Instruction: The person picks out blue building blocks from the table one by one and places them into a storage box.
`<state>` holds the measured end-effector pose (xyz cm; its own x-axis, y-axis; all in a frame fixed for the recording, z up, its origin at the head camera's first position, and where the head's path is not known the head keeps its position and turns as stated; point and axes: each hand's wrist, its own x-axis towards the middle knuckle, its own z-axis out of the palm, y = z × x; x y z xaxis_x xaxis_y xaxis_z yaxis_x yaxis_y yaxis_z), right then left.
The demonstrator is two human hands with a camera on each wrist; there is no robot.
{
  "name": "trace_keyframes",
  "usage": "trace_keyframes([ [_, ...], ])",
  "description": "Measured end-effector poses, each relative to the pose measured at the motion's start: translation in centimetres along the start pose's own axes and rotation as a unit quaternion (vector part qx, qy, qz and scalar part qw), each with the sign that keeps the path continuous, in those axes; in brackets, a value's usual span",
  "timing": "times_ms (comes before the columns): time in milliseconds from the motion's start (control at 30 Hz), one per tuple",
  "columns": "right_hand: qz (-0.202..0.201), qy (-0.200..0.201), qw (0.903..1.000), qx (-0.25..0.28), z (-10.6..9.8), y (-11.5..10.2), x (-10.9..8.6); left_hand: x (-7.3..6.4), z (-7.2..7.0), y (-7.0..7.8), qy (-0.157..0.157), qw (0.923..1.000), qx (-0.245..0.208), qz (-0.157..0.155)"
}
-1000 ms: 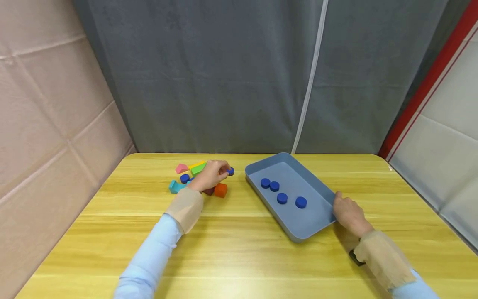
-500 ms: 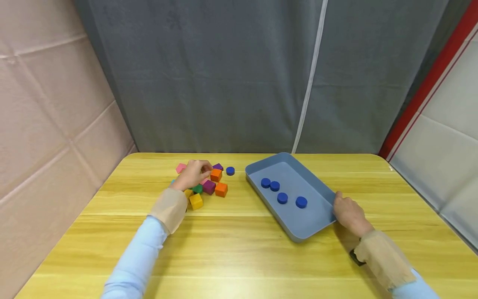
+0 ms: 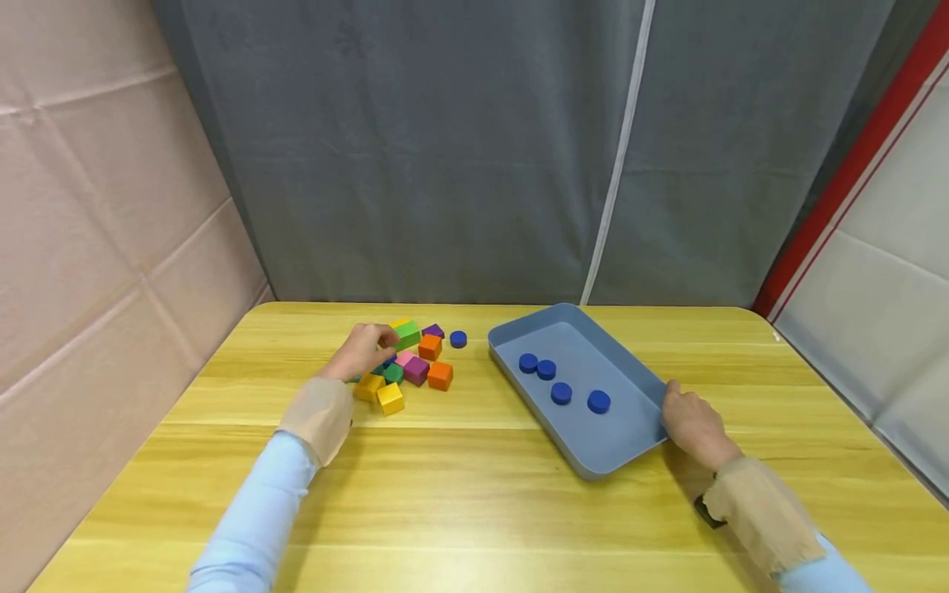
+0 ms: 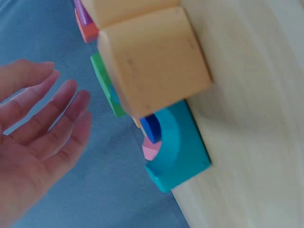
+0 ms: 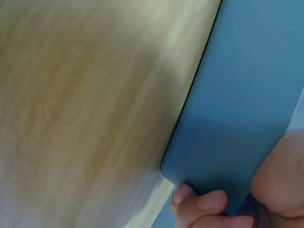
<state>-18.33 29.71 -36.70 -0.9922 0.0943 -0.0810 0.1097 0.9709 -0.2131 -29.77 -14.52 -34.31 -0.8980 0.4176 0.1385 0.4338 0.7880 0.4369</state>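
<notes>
Fingers spread and curved around nothing, the left hand (image 3: 358,352) hovers beside the toy blocks (image 3: 417,371); the right hand (image 3: 695,424) pinches the end wall of the grey-blue tray (image 3: 630,428), seemingly to steady it. Right of the blocks, the tray's long axis slants from far left to near right, with four blue discs (image 3: 561,394) inside.

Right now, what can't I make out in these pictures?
Head view: most of the turquoise arch block, hidden by the left hand.
Left wrist view: part of a blue piece, hidden by the turquoise arch block and a yellow block; another yellow block, cut off by the top edge.
Right wrist view: the inside of the tray, hidden by its wall; the grain of the table, blurred.
</notes>
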Motion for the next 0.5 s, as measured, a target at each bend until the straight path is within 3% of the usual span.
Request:
trace_keyframes([
  [167,-0.001,-0.001,1.0,0.003,0.1,0.1,0.0,-0.2,0.0,-0.8,-0.001,1.0,0.008,-0.002],
  [500,-0.003,0.0,1.0,-0.003,0.2,0.0,0.1,0.1,0.4,-1.7,-0.028,0.9977,0.04,-0.047],
])
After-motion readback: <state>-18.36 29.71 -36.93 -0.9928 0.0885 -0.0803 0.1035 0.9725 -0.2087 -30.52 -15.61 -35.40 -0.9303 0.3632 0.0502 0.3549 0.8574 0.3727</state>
